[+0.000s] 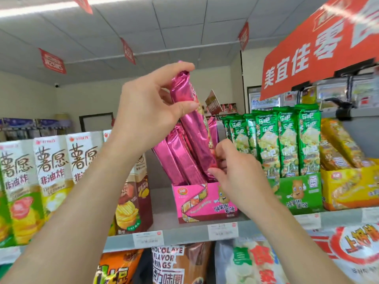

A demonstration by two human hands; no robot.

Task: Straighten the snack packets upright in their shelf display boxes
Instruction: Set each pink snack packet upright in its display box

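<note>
your left hand (143, 111) is up near 12 o'clock, thumb and fingers curled round the top end of a pink packet (196, 136). your right hand (231, 171), toward 4 o'clock of it, has its fingers bent in on the same packet's lower end, pinching it just above the pink display box (205, 201). the packet is tilted, its top leaning toward 11 o'clock, its foot down at the box's mouth. the other pink packets (176, 160) stand in the box at its 9 o'clock side and lean the same way. the box sits on the grey shelf (184, 232). at 3 o'clock of it the green packets (287, 140) stand nearly upright in a green box (297, 191), and past them yellow packets (338, 144) lean in a yellow box (348, 189). at 9 o'clock stand tall crisp cartons (51, 171).
</note>
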